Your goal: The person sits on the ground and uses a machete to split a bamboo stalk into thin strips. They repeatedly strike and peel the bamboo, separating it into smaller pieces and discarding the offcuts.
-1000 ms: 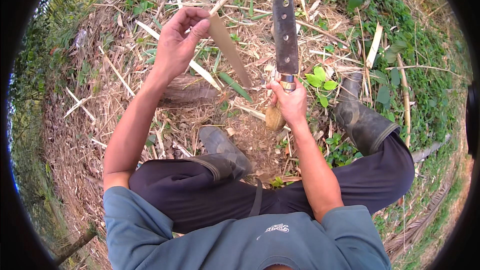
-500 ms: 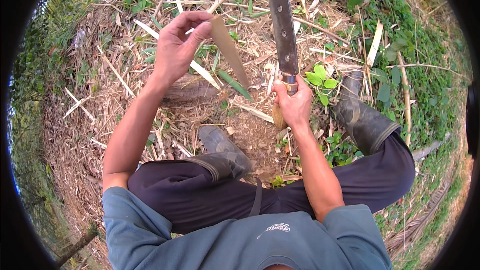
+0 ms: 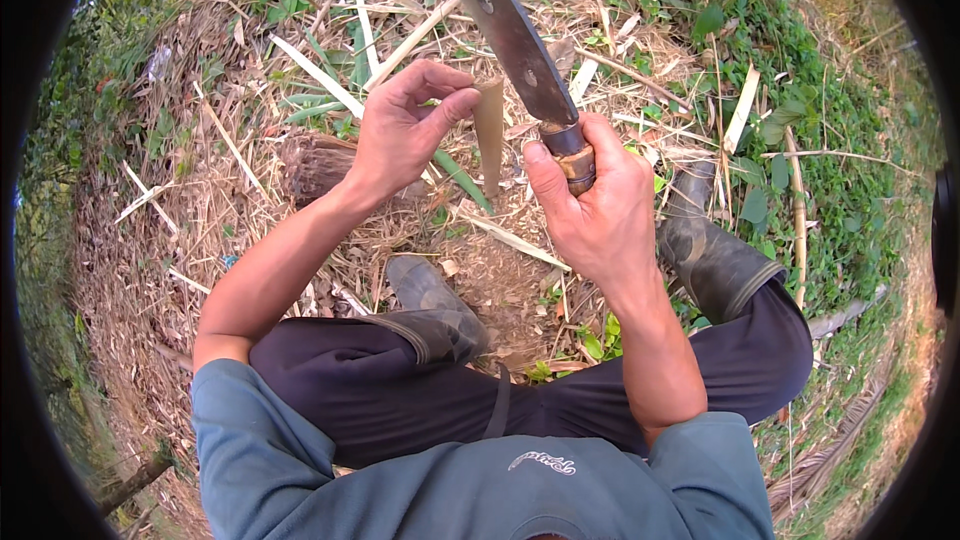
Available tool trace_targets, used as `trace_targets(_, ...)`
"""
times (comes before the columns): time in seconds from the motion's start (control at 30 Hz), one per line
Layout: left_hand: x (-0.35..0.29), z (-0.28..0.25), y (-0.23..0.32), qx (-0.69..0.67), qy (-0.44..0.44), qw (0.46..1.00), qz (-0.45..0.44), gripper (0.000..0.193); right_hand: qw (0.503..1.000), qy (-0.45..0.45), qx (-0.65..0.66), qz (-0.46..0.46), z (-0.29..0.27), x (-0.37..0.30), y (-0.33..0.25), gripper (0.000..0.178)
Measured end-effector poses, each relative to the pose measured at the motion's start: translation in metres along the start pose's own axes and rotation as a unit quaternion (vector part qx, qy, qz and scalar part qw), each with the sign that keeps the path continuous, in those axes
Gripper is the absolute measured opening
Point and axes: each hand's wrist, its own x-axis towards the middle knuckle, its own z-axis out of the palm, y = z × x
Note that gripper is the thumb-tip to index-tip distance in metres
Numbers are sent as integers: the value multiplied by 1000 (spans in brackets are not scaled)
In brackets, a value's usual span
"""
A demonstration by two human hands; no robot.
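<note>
My left hand (image 3: pixel 412 125) pinches the upper end of a flat tan strip of what looks like split bamboo (image 3: pixel 489 140), which hangs down between my hands. My right hand (image 3: pixel 600 205) is wrapped round the wooden handle of a machete (image 3: pixel 510 35). Its dark, broad blade has a row of holes and slants up to the left, with the tip cut off by the top of the picture. In this view the lower blade is close to the strip's top end; whether they touch I cannot tell.
A short log (image 3: pixel 315 168) lies beyond my left forearm. Pale split strips (image 3: pixel 318 75) and dry litter cover the ground. Green plants (image 3: pixel 770 130) grow on the right. My rubber boots (image 3: pixel 435 305) stand to either side, knees bent outward.
My right hand has risen closer with the machete, and its blade now leans to the left. The left hand has moved right and lower, and the strip hangs more upright.
</note>
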Motion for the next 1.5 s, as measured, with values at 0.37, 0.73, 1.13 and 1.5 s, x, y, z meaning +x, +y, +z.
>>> trace_targets(0.37,-6,2,3,42,-23,999,6,13,995,-43,-70,50,-1,-5,-8,29)
trace_targets(0.73,-6,11,12,88,-19,996,4,16,991,-53,-108,65,0,-6,-14,26)
trace_targets(1.13,-9,17,-15,114,-86,985,-101,19,990,-47,-107,84,-5,-8,-17,26)
trace_targets(1.5,-12,18,-11,102,-65,984,-128,17,991,-32,-88,94,-5,-8,-18,26)
